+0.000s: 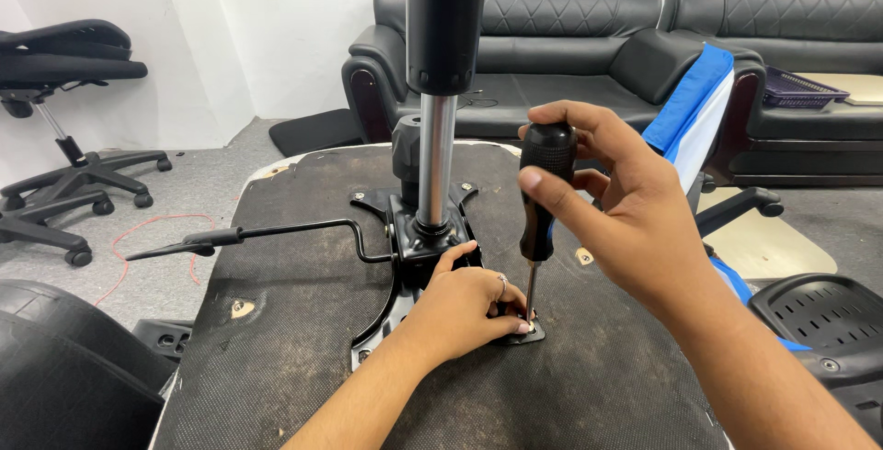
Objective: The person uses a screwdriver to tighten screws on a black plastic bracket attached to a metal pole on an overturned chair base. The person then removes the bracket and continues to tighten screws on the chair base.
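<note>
An upturned office chair seat (303, 340) with a black fabric underside lies in front of me. A black metal mechanism plate (418, 238) is mounted on it, with a gas cylinder (440, 91) standing upright and a lever (267, 231) pointing left. My right hand (616, 201) grips the black handle of a screwdriver (543, 192), held vertical with its tip at a corner of the plate. My left hand (464, 307) rests on the plate beside the tip, fingers pressing around the screw spot.
A black leather sofa (552, 36) stands behind the seat. An office chair (64, 91) is at the far left, with a red wire (138, 238) on the grey floor. A blue-and-white sheet (694, 109) and black plastic chair parts (819, 312) lie at the right.
</note>
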